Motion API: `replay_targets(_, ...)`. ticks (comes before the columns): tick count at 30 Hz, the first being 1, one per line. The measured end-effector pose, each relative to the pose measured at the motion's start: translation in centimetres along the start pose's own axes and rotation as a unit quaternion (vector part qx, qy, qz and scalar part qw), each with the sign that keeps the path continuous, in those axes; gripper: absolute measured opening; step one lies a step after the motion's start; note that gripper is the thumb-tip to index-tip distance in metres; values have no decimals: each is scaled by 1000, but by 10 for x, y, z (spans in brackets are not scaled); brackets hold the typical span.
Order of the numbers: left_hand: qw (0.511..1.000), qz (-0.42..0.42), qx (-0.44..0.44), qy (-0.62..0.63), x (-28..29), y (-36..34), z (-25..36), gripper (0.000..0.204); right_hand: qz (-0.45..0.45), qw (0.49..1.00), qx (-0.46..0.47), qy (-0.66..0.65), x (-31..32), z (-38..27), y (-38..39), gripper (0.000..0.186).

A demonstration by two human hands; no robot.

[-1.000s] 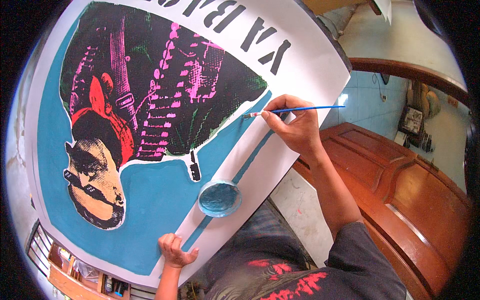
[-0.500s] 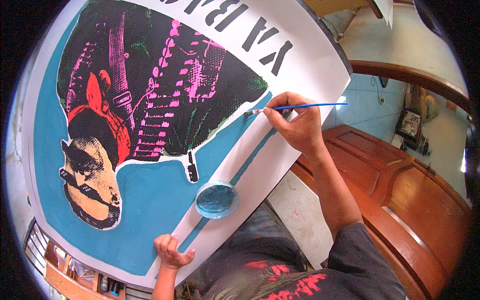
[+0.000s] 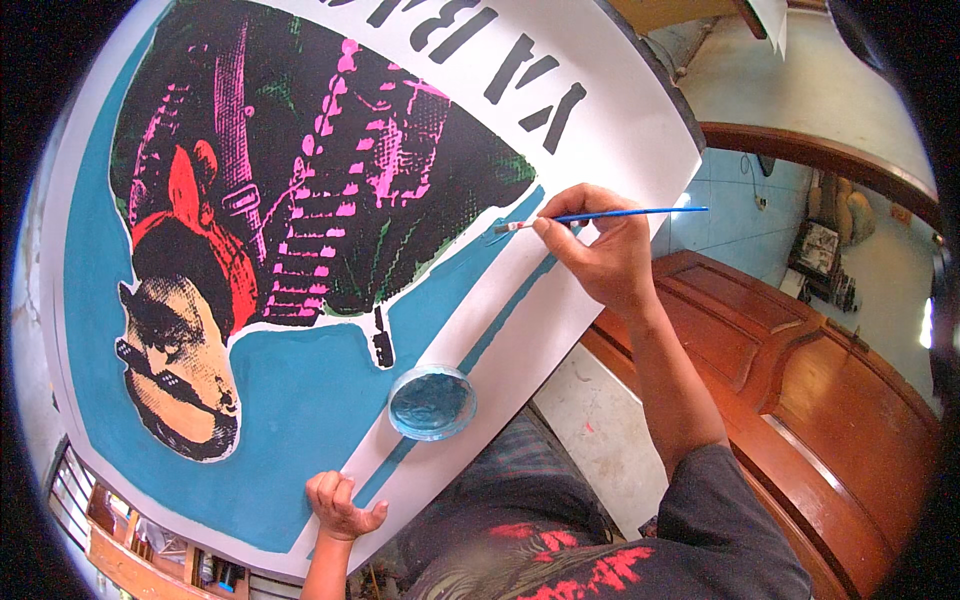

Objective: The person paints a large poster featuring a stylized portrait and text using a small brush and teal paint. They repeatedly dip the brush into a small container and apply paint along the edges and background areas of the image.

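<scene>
Filling the blue background appears in hand: the right hand (image 3: pixel 603 245) pinches the paintbrush (image 3: pixel 640 212) at the painting's (image 3: pixel 300 400) far-right blue strip, beyond the paint dish (image 3: pixel 432 403). The left hand (image 3: pixel 343 506), thumb spread, rests on the near border. The next stroke likely calls for steady edging.

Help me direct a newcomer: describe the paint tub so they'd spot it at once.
Find the big white sheet with the upside-down painted figure. A narrow blue stripe runs between the left hand and right hand. Over that stripe sits the paint tub: round, clear-rimmed, blue inside, the only container on the sheet.
</scene>
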State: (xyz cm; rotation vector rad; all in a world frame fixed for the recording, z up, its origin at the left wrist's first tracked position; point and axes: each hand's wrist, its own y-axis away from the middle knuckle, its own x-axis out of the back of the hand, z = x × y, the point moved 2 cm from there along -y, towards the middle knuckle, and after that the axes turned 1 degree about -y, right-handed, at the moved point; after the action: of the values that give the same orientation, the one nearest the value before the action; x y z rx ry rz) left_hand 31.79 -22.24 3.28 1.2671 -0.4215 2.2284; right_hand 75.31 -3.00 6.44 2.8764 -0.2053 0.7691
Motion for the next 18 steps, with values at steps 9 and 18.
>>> replay_targets(9,1000,3,4,4,-1,0,1,54,-36,999,-14,-1,-8,-7,0,6)
replay_targets(18,1000,4,4,7,0,2,0,55,-77,996,17,-34,-23,-15,4,6)
